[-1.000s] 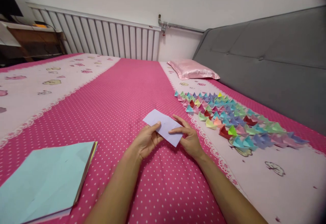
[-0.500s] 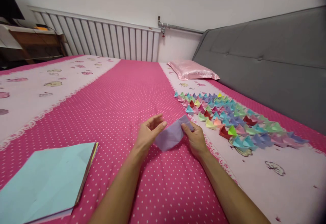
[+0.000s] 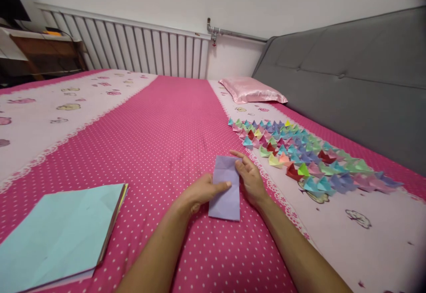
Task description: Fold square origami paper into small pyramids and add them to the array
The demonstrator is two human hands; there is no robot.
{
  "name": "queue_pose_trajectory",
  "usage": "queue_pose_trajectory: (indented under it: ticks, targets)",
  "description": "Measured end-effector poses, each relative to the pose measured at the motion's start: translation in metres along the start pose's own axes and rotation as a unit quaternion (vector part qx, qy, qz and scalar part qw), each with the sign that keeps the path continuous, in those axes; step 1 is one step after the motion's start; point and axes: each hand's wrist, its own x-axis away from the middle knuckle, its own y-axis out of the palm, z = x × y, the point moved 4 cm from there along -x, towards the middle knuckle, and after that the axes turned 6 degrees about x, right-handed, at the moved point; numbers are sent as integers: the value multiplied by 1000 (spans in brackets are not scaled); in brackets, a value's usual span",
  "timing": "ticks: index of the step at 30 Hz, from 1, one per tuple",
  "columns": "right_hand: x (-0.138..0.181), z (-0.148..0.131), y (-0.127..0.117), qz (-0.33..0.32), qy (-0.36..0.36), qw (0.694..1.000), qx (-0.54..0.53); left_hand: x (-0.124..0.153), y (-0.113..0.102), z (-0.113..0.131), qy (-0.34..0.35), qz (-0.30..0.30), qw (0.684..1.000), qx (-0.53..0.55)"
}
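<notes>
A folded lavender sheet of paper (image 3: 225, 202), now an upright rectangle with a crease near its top, is held above the pink dotted bedspread. My left hand (image 3: 203, 192) grips it from the left, thumb lying across the front and fingers hidden behind. At the upper right edge my right hand (image 3: 251, 178) pinches it with the thumb in front; the index finger stretches out beyond the top and the other fingertips are partly behind the paper.
A stack of coloured paper (image 3: 63, 231), light blue on top, lies at the lower left. Several rows of small folded paper boats (image 3: 299, 151) stand on the right. Behind them are a pink pillow (image 3: 251, 91) and a grey headboard (image 3: 349, 62). A radiator (image 3: 133, 46) lines the far wall.
The lavender paper has turned from a slanted, bent shape to an upright flat rectangle. My left hand, formerly with fingers apart beside it, has moved right and closed on it.
</notes>
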Motion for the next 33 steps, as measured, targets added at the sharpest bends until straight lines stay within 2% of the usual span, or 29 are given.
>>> queue_pose_trajectory:
  ticks: [3, 6, 9, 12, 17, 20, 23, 29, 33]
  targets:
    - [-2, -3, -6, 25, -39, 999, 11, -4, -10, 11, 66, 90, 988, 103]
    - [-1, -6, -7, 12, -91, 994, 66, -5, -21, 23, 116, 181, 951, 223]
    - [4, -11, -1, -23, -156, 976, 151, -5, -27, 31, 144, 218, 913, 313]
    - [10, -17, 7, -36, -202, 947, 247, -4, -26, 34, 160, 202, 900, 352]
    - [13, -22, 12, -35, -242, 918, 311, -5, -16, 25, 133, 149, 933, 298]
    - [12, -20, 10, -23, -243, 917, 315, -7, -8, 19, 110, 105, 951, 268]
    - [10, -19, 7, -6, -242, 921, 305, -7, -4, 19, 107, 79, 955, 266]
    - [6, -14, 1, 13, -221, 936, 273, -4, -11, 23, 115, 93, 959, 242]
    - [4, -11, -1, 13, -215, 939, 268, -2, -11, 23, 123, 76, 967, 209]
